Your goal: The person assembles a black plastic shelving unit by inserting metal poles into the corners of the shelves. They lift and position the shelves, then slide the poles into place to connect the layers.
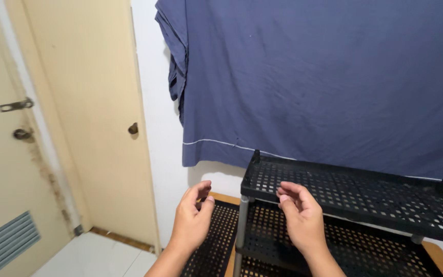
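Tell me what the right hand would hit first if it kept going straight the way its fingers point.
Probably the top shelf of the black perforated rack: the right hand has its fingers curled toward the shelf's front-left corner, though depth is uncertain.

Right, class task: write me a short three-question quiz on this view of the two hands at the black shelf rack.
1. True or false: the left hand grips the grey post.
2. The right hand hovers in front of which thing? A) the door B) the top shelf of the black rack C) the blue sheet
3. What hangs on the wall behind the rack?

Key
1. False: it hovers beside the post, fingers curled, holding nothing.
2. B
3. A dark blue sheet.
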